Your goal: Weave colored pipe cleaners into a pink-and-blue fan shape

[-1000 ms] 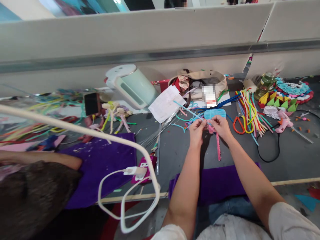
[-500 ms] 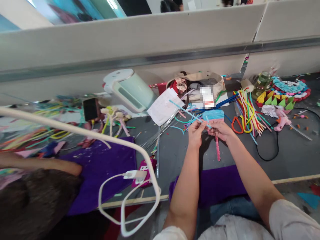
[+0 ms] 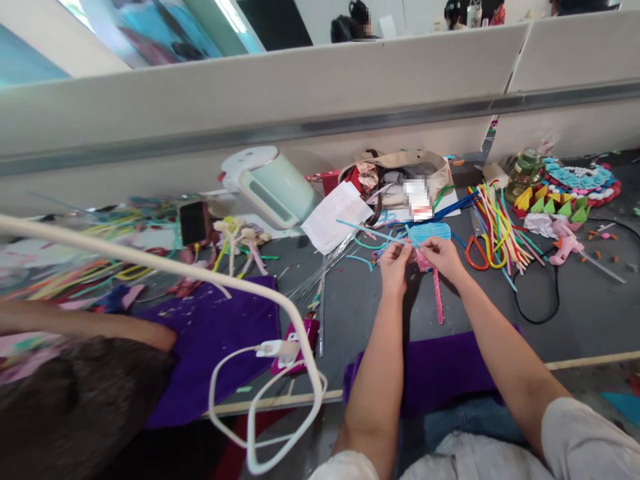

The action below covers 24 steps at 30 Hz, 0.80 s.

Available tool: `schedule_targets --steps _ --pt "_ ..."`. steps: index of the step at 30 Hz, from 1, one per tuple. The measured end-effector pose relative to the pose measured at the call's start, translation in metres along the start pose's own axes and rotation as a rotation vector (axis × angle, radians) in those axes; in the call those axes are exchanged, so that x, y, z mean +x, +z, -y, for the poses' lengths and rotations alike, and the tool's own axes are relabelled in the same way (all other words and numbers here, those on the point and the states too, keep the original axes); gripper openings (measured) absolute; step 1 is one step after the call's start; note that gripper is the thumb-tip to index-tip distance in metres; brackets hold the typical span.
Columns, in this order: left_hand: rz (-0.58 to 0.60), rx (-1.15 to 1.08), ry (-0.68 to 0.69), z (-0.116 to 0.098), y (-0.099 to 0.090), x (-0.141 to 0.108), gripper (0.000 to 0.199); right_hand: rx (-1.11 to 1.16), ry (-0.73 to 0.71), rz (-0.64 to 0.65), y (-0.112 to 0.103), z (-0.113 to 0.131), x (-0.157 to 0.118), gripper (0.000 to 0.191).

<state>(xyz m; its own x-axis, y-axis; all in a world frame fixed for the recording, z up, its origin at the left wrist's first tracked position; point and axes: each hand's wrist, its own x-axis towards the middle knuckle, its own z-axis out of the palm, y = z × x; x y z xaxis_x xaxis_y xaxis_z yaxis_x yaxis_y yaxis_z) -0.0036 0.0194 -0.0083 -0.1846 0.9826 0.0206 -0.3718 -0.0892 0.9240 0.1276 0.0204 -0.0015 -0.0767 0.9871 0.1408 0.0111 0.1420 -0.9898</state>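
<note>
Fingers of left hand (image 3: 396, 265) pinched on light-blue pipe cleaner (image 3: 367, 230), running toward 10 o'clock; right hand (image 3: 444, 259) at left's 3 o'clock, grip unclear. Likely light, bendy; pinch near end.

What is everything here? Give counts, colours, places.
Craft piece: one, blue and pink, centre
Pipe cleaners: many, multicoloured, right
Scissors: one visible, orange handle, right
Glue gun: one, pink, right
Bottle: one, green, right
Ornament: one, multicoloured, right
Phone: one, dark, left
Appliance: one, pale green, back
Papers: several, white, back
Bag: one, beige, back
Cloths: two, purple, front
Power strip: one, magenta, front
Cables: at least two, white left, black right
Other person's arm: one, bare, left
Left hand: one, bare, centre, pinching blue pipe cleaner
Right hand: one, bare, centre
</note>
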Motion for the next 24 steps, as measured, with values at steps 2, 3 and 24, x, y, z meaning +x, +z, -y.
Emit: schedule_targets --steps 2,3,24 --pt "0.031 0.008 -0.022 0.001 0.001 0.0 0.034 -0.249 -0.124 -0.082 0.002 0.004 -0.004 0.017" --pt "0.04 0.018 -0.032 0.002 0.001 0.0 0.035 -0.352 -0.16 -0.115 0.002 0.005 -0.006 0.015" --pt "-0.063 0.149 0.231 0.0 0.003 -0.003 0.016 0.168 0.041 -0.021 0.011 0.006 -0.004 0.028"
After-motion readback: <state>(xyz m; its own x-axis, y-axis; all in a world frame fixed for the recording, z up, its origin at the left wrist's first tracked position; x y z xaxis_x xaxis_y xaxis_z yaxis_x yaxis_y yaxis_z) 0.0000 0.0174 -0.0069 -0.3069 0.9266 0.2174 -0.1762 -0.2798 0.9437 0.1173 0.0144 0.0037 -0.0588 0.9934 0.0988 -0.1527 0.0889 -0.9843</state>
